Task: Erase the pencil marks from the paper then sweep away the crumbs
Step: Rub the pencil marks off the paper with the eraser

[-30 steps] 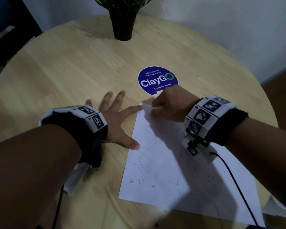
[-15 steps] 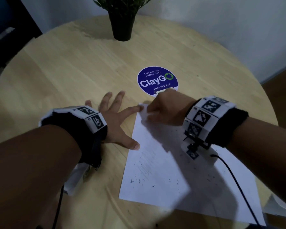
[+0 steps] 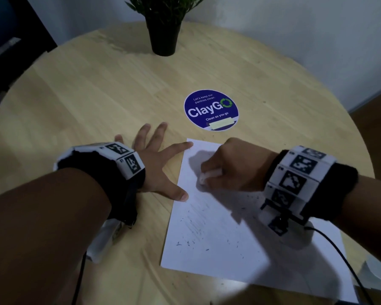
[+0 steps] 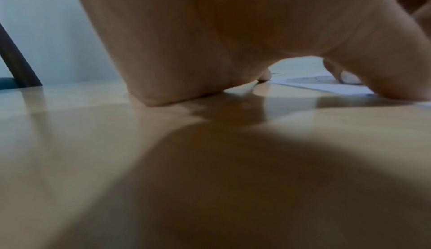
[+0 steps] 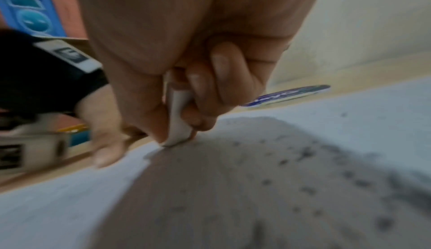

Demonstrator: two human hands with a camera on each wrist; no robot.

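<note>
A white sheet of paper point(image 3: 218, 234) lies on the round wooden table point(image 3: 97, 95), with faint pencil strokes and dark eraser crumbs point(image 3: 191, 242) scattered over it. My right hand point(image 3: 229, 168) pinches a white eraser point(image 3: 203, 178) and presses its tip on the upper part of the sheet; the eraser point(image 5: 178, 122) shows between thumb and fingers in the right wrist view, with crumbs point(image 5: 305, 153) beside it. My left hand point(image 3: 160, 164) lies flat with fingers spread, forefinger and thumb on the paper's left edge. The left wrist view shows its palm point(image 4: 210, 40) resting on the table.
A round blue ClayGo sticker point(image 3: 211, 110) is stuck to the table just beyond the paper. A potted plant in a black pot point(image 3: 164, 34) stands at the far edge. A cable point(image 3: 339, 254) runs from my right wrist across the paper's right part. Walls lie behind.
My right hand with the eraser has slid down the sheet from its top corner toward me. The left hand has stayed in place on the paper's edge.
</note>
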